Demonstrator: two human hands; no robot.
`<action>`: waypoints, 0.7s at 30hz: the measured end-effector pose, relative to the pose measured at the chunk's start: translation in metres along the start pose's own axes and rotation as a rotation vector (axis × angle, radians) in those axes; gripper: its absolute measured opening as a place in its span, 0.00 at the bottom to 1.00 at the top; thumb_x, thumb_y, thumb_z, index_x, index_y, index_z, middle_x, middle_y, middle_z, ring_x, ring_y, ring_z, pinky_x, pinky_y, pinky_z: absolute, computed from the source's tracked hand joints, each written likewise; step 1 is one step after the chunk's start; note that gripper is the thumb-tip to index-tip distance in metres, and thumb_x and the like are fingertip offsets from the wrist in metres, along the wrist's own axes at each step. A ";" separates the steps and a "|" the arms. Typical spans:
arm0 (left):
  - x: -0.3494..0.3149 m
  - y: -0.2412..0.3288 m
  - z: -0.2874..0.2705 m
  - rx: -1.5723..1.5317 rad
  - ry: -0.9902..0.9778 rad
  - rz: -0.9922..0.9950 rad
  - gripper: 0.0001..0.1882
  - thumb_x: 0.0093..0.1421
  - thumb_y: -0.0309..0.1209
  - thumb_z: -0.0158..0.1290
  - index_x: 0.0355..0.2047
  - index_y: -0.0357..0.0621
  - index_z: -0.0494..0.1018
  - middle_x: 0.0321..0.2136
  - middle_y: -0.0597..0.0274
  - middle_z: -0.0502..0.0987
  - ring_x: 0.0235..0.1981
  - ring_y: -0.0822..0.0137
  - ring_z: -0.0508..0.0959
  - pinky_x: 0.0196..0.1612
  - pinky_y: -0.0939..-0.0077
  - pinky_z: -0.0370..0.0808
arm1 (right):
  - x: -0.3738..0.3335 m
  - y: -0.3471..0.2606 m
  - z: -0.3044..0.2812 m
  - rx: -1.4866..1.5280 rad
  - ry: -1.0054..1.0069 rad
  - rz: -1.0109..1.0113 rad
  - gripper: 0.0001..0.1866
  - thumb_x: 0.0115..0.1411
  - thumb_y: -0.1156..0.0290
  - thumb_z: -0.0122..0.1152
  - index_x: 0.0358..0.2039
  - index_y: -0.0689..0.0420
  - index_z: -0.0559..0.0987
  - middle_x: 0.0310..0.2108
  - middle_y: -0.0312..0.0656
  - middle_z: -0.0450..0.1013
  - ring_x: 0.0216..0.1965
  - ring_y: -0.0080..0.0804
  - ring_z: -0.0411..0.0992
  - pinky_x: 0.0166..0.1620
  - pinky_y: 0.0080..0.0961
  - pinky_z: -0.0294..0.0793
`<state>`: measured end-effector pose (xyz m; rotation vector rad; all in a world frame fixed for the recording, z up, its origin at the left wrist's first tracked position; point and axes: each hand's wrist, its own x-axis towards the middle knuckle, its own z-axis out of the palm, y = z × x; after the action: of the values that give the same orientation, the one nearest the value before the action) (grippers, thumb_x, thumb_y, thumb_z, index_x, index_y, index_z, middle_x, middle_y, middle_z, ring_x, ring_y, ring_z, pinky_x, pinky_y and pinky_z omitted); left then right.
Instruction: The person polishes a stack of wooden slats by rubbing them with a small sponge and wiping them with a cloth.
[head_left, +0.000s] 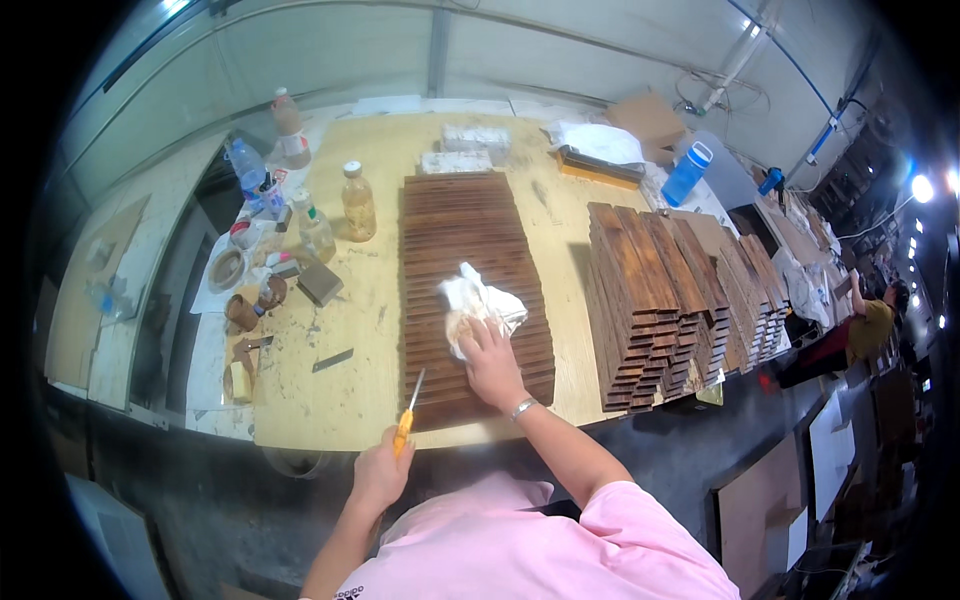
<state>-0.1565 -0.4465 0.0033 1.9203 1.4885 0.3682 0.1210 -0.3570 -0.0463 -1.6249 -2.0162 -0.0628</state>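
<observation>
A row of dark brown wooden slats (462, 222) lies side by side on the pale yellow worktable, running away from me. My right hand (492, 368) is closed on a crumpled white cloth (487, 300) and presses it against the slats' surface. At the near edge of the table, my left hand (380, 473) grips a screwdriver (403, 431) by its yellow handle. Its thin metal shaft points up and away, above the near left corner of the slats.
Stacked brown boards (640, 290) stand on the right. A blue bottle (687, 174) is behind them. On the left are a jar of amber liquid (358, 205), a tape roll (227, 268), a small block (320, 284) and a flat metal strip (333, 360). A person (868, 330) works far right.
</observation>
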 end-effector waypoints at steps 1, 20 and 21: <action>0.007 -0.004 0.001 -0.001 0.030 -0.002 0.21 0.69 0.42 0.50 0.55 0.40 0.70 0.26 0.38 0.80 0.31 0.35 0.80 0.37 0.42 0.75 | -0.001 0.002 0.000 -0.002 0.001 -0.002 0.21 0.58 0.74 0.59 0.53 0.53 0.74 0.63 0.53 0.65 0.67 0.60 0.59 0.66 0.56 0.59; 0.131 0.037 -0.028 0.032 0.056 -0.168 0.20 0.71 0.44 0.48 0.50 0.39 0.73 0.26 0.45 0.82 0.33 0.41 0.82 0.40 0.48 0.76 | 0.001 -0.002 -0.011 0.052 -0.124 0.045 0.22 0.58 0.72 0.60 0.55 0.56 0.73 0.67 0.55 0.62 0.68 0.62 0.57 0.67 0.59 0.58; 0.140 0.039 -0.027 0.053 0.063 -0.177 0.20 0.71 0.44 0.47 0.50 0.39 0.73 0.27 0.45 0.82 0.33 0.41 0.82 0.40 0.48 0.76 | 0.001 -0.002 -0.010 0.046 -0.119 0.039 0.22 0.58 0.72 0.60 0.55 0.56 0.73 0.67 0.55 0.62 0.68 0.62 0.57 0.67 0.59 0.58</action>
<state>-0.1003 -0.3117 0.0248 1.8141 1.7107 0.3138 0.1233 -0.3602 -0.0366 -1.6738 -2.0573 0.0965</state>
